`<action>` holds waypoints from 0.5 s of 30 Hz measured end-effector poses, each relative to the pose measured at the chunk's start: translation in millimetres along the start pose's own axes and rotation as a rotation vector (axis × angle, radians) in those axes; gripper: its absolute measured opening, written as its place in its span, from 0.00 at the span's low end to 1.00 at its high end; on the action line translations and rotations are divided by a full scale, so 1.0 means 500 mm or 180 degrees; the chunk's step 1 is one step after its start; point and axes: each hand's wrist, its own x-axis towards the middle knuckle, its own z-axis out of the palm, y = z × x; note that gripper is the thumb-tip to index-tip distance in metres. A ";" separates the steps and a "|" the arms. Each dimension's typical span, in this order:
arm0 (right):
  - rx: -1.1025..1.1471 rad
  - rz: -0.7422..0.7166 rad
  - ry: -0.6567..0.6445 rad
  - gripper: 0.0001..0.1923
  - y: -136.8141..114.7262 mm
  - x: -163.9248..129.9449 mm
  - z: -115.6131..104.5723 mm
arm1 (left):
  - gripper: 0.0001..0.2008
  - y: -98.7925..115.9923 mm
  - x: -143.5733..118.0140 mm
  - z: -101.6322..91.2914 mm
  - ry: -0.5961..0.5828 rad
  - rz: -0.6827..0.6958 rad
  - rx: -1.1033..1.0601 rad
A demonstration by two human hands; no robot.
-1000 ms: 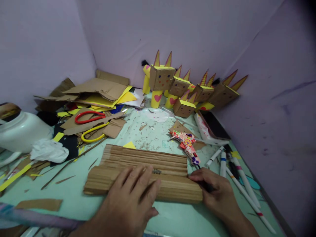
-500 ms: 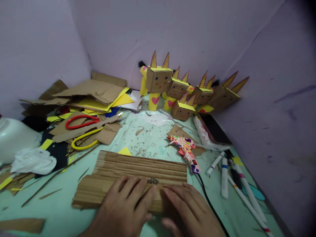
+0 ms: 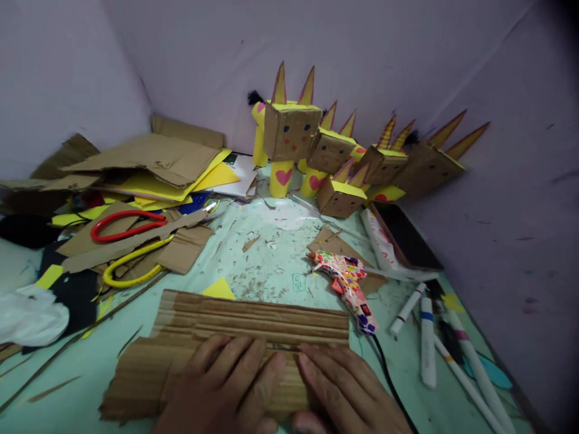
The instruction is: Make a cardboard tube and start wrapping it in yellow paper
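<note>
corrugated cardboard (image 3: 235, 337) lies flat at the near edge of the pale green table (image 3: 271, 265), directly under both hands, stretching left and right past them. it is brown, ribbed with long ridges running left to right, and made of two overlapping layers: a far strip and a nearer, lower slab whose left corner juts toward the near left.

left hand (image 3: 226, 386) rests palm down on the nearer slab, fingers spread and flat, pressing on it without gripping anything. right hand (image 3: 348, 392) lies just beside it to the right, also open and flat, fingertips on the seam between the two layers.

far left is a pile of cardboard and yellow paper scraps (image 3: 149, 169). at the far wall stand cardboard box figures (image 3: 344, 157) with yellow spikes. right of the cardboard lie a patterned glue gun (image 3: 350, 283) and, further right, white markers (image 3: 427, 337). red-handled scissors (image 3: 124, 222) and yellow-handled scissors (image 3: 131, 268) sit among the scraps.
</note>
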 end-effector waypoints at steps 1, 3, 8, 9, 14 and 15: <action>-0.0008 -0.0023 -0.0035 0.17 0.001 -0.002 0.001 | 0.16 -0.001 0.000 0.001 0.0011 0.0012 -0.0012; 0.0003 -0.0032 -0.0120 0.17 0.003 -0.006 0.003 | 0.16 -0.002 0.001 0.003 0.0036 0.0028 -0.0003; 0.0094 0.0033 -0.0113 0.17 0.000 -0.009 0.003 | 0.16 -0.004 0.006 0.000 0.0076 0.0077 0.0102; 0.0098 0.0050 -0.0070 0.17 -0.002 -0.007 0.003 | 0.16 -0.003 0.007 -0.001 0.0086 0.0087 0.0098; 0.0151 0.0260 0.0187 0.18 -0.015 0.015 0.005 | 0.16 0.005 0.008 -0.003 0.0073 -0.0042 0.0080; 0.0175 0.0269 0.0247 0.18 -0.016 0.017 0.001 | 0.16 0.007 0.008 -0.002 0.0069 -0.0069 0.0098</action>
